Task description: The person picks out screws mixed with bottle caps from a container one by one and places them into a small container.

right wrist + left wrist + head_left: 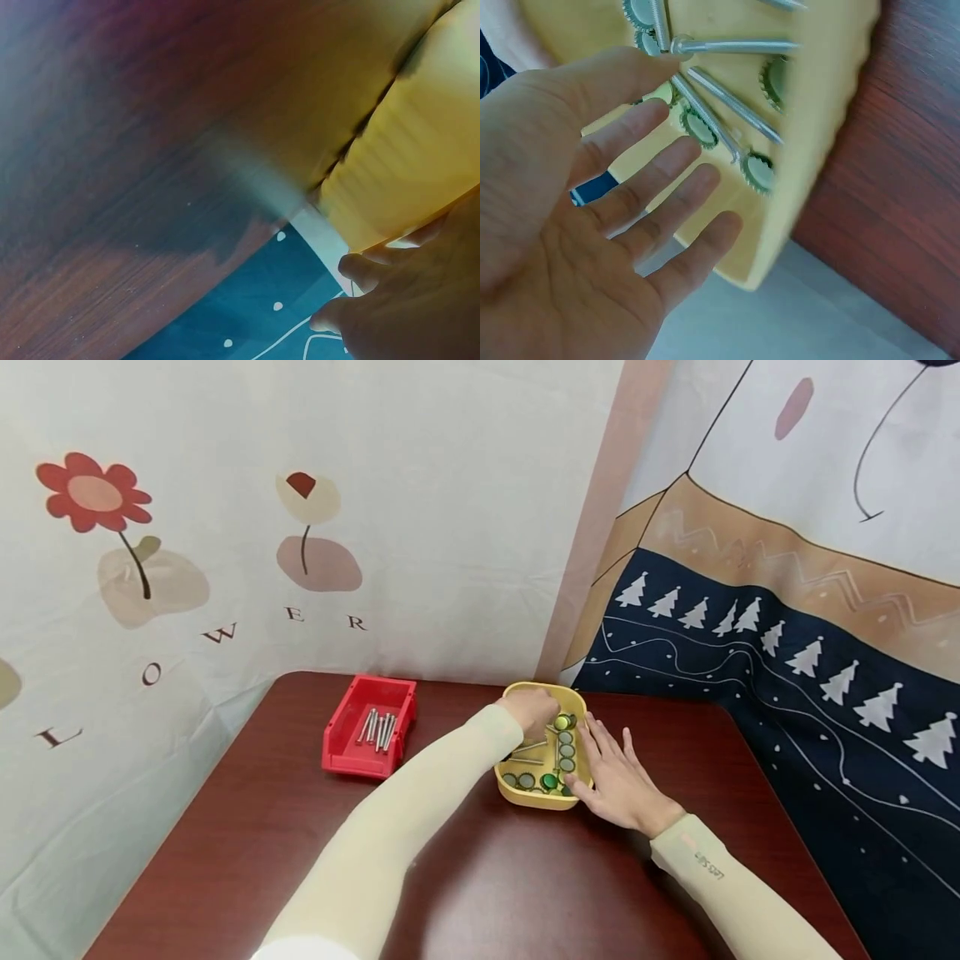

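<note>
A yellow basket (545,803) holds several metal bolts (529,760) and several bottle caps (566,752), some green. My left hand (532,710) reaches into its far left part. In the left wrist view the fingers of that hand (622,172) are loosely spread, and the thumb tip lies at the head of a bolt (735,46); whether it touches cannot be told. Alongside the basket's right wall is my right hand (622,781), its fingers extended and the thumb by the rim. The right wrist view shows this hand (420,292) by the basket's yellow wall (405,165).
Left of the basket, a red bin (360,764) holds several bolts (378,731). Both containers stand on a dark red-brown table (262,827). A printed cloth (450,527) hangs behind the table, and a dark blue tree pattern (750,668) runs along the right side.
</note>
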